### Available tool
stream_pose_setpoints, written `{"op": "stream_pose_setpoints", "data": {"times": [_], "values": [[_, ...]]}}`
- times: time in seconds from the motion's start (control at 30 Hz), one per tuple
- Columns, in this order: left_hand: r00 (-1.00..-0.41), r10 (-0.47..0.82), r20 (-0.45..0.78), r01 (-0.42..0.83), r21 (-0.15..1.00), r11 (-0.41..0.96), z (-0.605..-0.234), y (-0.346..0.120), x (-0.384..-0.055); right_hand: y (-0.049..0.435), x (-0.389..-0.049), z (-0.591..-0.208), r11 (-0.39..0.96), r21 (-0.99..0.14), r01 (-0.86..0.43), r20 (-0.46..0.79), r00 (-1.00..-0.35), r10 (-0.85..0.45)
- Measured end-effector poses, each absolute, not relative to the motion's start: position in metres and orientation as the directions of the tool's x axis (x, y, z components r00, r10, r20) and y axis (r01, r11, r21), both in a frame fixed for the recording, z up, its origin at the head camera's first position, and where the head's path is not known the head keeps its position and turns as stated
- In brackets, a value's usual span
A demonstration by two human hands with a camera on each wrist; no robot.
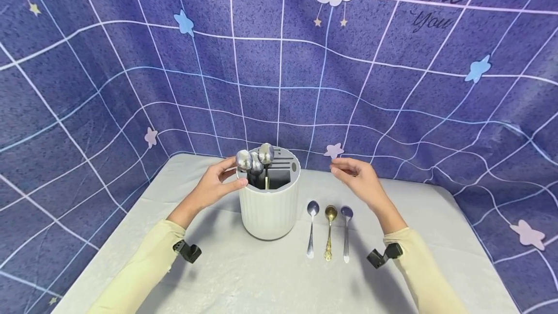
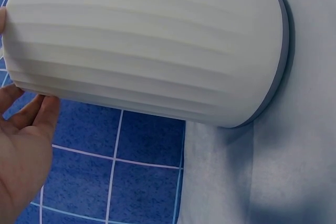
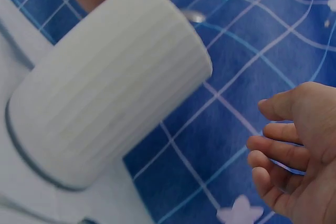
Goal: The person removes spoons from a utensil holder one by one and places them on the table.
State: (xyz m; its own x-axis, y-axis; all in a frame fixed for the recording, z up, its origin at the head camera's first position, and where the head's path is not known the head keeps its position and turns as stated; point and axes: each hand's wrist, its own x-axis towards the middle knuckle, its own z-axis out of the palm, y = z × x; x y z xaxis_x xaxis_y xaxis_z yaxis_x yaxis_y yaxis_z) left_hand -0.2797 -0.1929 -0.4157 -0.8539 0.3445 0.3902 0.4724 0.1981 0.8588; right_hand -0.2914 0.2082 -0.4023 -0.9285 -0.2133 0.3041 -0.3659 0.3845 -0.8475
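Note:
A white ribbed utensil holder (image 1: 268, 214) with a grey slotted top stands upright on the table. Three spoons (image 1: 266, 153) lean in its left compartment, bowls up and handles mostly hidden inside. My left hand (image 1: 214, 185) holds the holder by its upper left side, thumb near the front rim and fingers round the back; in the left wrist view the fingertips (image 2: 48, 106) touch its wall. To the right of the holder my right hand (image 1: 355, 178) hovers with loosely bent fingers and nothing in it. Nearest below it lie a silver spoon (image 1: 311, 227), a gold spoon (image 1: 330, 229) and a dark-bowled spoon (image 1: 346, 231).
A pale cloth covers the table (image 1: 244, 280). Behind and at the sides hangs a blue curtain (image 1: 279, 71) with a grid, stars and clouds. Small black cameras sit on the left cuff (image 1: 187, 251) and right cuff (image 1: 384, 255).

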Motion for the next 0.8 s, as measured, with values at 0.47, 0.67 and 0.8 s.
{"op": "stream_pose_setpoints", "data": {"times": [0.47,0.67,0.8], "values": [[-0.853,0.339,0.396,0.477,0.856,0.201,-0.416,-0.194,-0.28,0.151,-0.303,-0.345,0.381,-0.796,-0.47,0.354,-0.873,-0.337],[-0.853,0.343,0.394,0.475,0.857,0.198,-0.417,-0.194,-0.28,0.133,-0.31,-0.332,0.386,-0.782,-0.489,0.352,-0.858,-0.374],[-0.851,0.348,0.394,0.476,0.859,0.192,-0.418,-0.194,-0.281,0.123,-0.313,-0.33,0.375,-0.779,-0.503,0.36,-0.848,-0.39]]}}
